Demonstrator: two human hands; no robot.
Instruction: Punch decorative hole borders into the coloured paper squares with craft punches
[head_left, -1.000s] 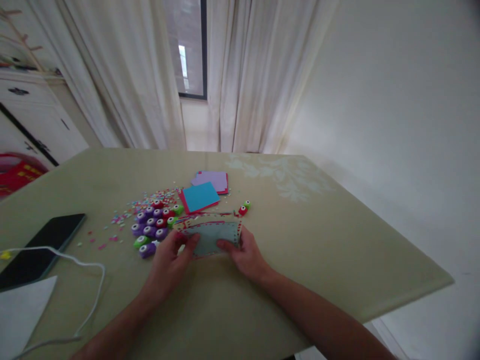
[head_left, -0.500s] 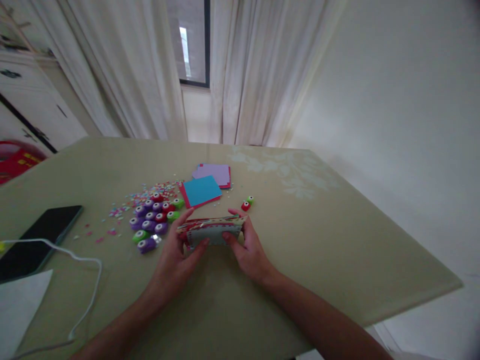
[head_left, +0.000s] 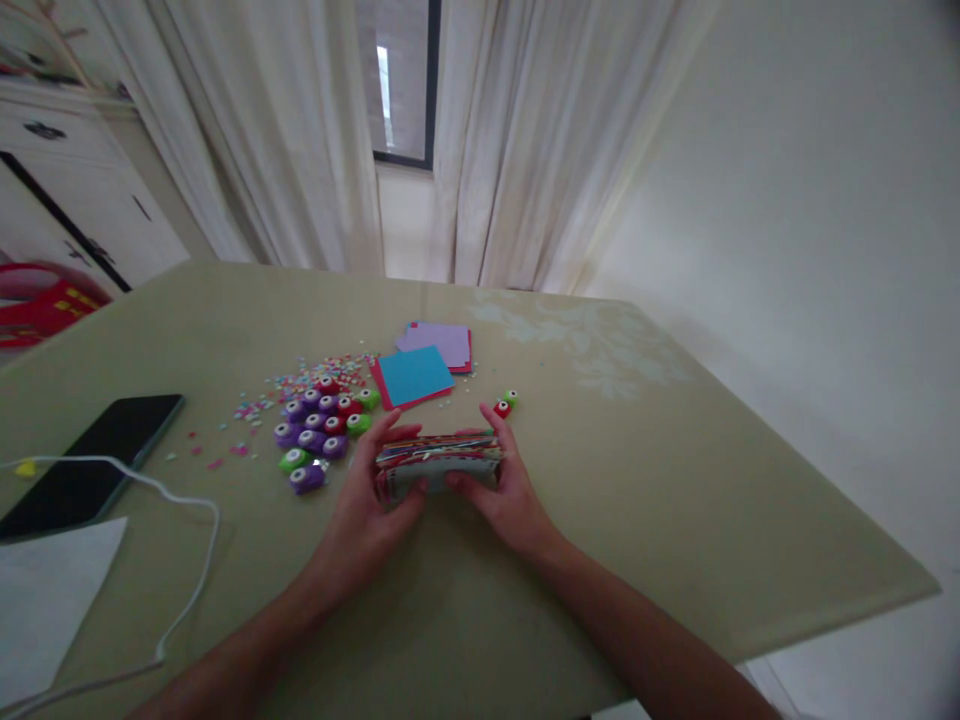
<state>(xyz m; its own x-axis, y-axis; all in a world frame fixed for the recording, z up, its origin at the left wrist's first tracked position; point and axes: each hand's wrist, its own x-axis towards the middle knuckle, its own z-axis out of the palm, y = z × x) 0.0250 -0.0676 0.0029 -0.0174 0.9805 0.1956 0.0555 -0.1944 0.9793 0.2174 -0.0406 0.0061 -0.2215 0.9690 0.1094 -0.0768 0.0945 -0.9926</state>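
Observation:
Between both hands stands a thick stack of cards point(head_left: 442, 462), its coloured edges facing up and a pale card nearest me. My left hand point(head_left: 379, 490) grips the left end, thumb across the front face and fingers behind. At the right end my right hand point(head_left: 502, 490) holds it the same way, thumb on the front. Just left of the stack lies a cluster of small purple, red and green pieces with eye-like white spots point(head_left: 315, 437). Beyond the stack rests a blue card on a red one point(head_left: 415, 375), with lilac cards point(head_left: 442, 345) behind.
A black phone point(head_left: 97, 460) lies at the left with a white cable point(head_left: 214, 520) and white paper point(head_left: 52, 600) nearby. Tiny colourful bits point(head_left: 322, 375) are scattered behind the cluster. Two small red and green pieces point(head_left: 505, 404) sit right of the coloured cards.
The stack in my hands has become more upright and even, its top edges showing more. The whole view has shifted slightly, moving things rightward in the picture.

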